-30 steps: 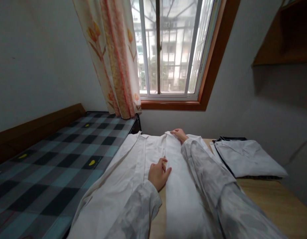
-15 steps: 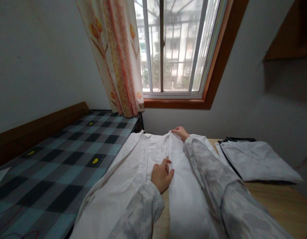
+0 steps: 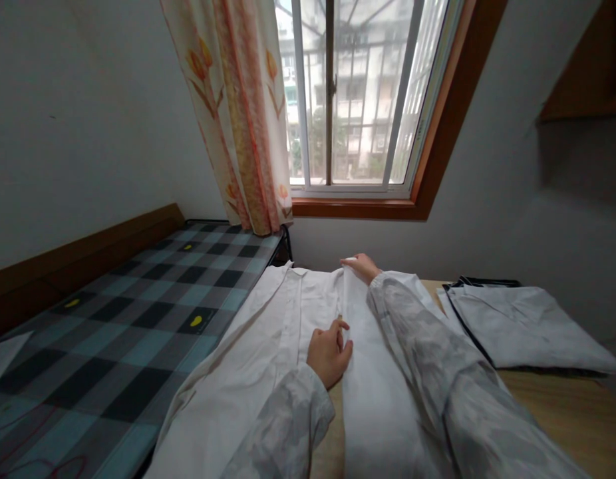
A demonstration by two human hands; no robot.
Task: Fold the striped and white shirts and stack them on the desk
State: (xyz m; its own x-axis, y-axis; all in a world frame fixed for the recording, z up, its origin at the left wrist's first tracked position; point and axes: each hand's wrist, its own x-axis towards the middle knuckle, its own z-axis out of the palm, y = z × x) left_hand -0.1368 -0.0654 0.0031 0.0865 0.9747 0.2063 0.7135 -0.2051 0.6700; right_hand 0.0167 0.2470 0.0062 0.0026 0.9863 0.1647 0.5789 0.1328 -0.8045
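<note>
A white garment (image 3: 238, 366) lies spread over the wooden table, its front parted so that a strip of wood shows in the middle. At the far edge, my right hand (image 3: 362, 266) pinches the cloth near the top of the right-hand panel. My left hand (image 3: 330, 354) rests lower down, over the gap beside that panel, with its fingers bent and closed together near the panel's inner edge. What its fingertips hold, if anything, is too small to tell. Grey patterned sleeves cover both forearms.
A folded white garment (image 3: 527, 322) with black edging lies on the wooden table (image 3: 562, 412) at the right. On the left is a checkered bed (image 3: 153, 319). A curtain (image 3: 248, 133) hangs by the window (image 3: 362, 113) behind the table.
The whole view has shifted slightly, so things appear a little further right. My right hand has turned the pinched edge of cloth up a little; my left hand stays nearly in place.
</note>
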